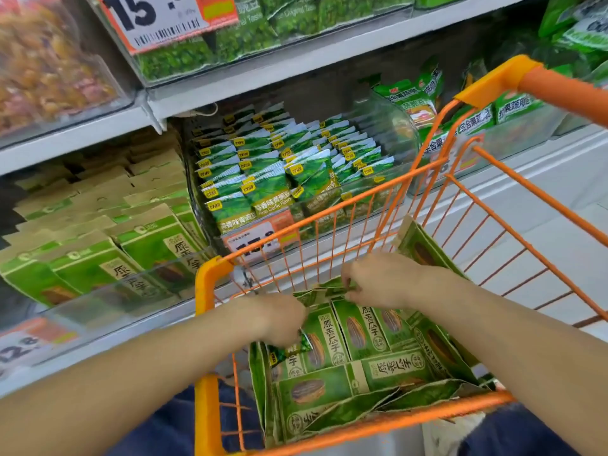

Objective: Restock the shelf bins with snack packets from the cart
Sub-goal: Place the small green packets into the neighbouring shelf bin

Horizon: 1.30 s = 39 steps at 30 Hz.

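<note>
Head view: inside the orange cart [210, 291], left hand [279, 320] and right hand [378, 281] pinch small green pea packets [320, 291] together, likely gathering them for the pea bin [289, 172] at eleven o'clock.

Your left hand [279, 319] and right hand [378, 279] are bare, with no gloves, rings or watch showing on them. Both forearms are uncovered along the whole length in view, so no sleeve reaches the wrists or the part of the arms that shows. Below the arms, at the bottom edge, you wear dark navy blue trousers [171, 422], the cloth plain and without any marking that can be made out
</note>
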Available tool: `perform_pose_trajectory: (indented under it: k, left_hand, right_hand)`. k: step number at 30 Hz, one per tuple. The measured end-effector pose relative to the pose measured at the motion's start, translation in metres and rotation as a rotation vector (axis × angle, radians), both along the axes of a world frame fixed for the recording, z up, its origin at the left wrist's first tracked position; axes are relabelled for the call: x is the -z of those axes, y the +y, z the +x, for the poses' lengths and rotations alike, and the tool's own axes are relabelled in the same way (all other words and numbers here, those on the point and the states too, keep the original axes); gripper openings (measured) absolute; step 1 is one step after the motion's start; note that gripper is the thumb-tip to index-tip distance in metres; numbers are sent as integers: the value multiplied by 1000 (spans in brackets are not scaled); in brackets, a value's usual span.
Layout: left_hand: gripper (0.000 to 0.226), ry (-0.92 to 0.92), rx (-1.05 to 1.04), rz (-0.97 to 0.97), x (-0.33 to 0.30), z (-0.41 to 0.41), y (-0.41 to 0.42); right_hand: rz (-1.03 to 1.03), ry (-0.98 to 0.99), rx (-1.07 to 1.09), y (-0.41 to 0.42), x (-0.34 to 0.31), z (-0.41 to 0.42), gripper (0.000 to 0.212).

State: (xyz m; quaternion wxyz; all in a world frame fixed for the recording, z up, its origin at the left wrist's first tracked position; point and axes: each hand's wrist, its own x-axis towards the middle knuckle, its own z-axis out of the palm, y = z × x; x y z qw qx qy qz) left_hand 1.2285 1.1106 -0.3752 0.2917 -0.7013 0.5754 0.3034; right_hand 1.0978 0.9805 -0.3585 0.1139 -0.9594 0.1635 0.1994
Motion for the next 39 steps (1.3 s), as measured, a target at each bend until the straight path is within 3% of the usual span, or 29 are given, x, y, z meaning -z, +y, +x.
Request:
perform_pose_trajectory:
  k: [4, 8, 12, 14, 17, 19, 21, 23, 25, 26, 28, 30, 31, 34, 39]
  left_hand:
    - [46, -230, 155, 216, 46, -7, -2]
    - [54, -354, 330, 207, 65, -18, 1]
    - [54, -49, 30, -52, 9, -20, -9]
    - [64, 105, -134, -257, -26, -15, -7]
    - [71, 168, -223, -577, -55, -9, 7]
    - [78, 245, -270, -790, -62, -7, 17]
    - [86, 464, -448, -1010, -65, -4, 25]
    - [76, 692, -675, -1143, -71, 2, 32]
    - [50, 750, -743, -1213, -85, 14, 37]
    - [34, 677, -716, -1271, -95, 23, 39]
    - [16, 219, -527, -1359, -113, 49, 35]
    - [26, -289, -283, -1197, -120, 72, 26]
    - [33, -435, -236, -1032, -119, 81, 21]
    - [48, -560, -184, -711, -114, 94, 7]
    - [52, -638, -72, -554, -115, 94, -5]
  right_hand:
    - [51, 33, 30, 4, 2, -2, 34]
    - [28, 32, 56, -4, 0, -4, 34]
    - [99, -20, 161, -9, -4, -4, 52]
    - [292, -86, 271, -9, -10, -2, 64]
    - [855, -177, 437, 1, -26, 1, 30]
    - [1045, -321, 488, 5, -36, 2, 15]
    - [1150, -460, 520, 9, -43, 4, 17]
    - [1216, -551, 542, 15, -48, 7, 23]
    - [1272, -628, 580, 23, -51, 10, 25]
    - [1279, -664, 605, 28, -52, 11, 26]
    - [1270, -732, 670, 31, -55, 15, 33]
    - [1268, -765, 744, 31, -60, 18, 48]
    - [1274, -774, 789, 30, -62, 18, 53]
    - [1297, -800, 878, 27, -73, 21, 59]
    - [1329, -788, 871, 23, -85, 35, 91]
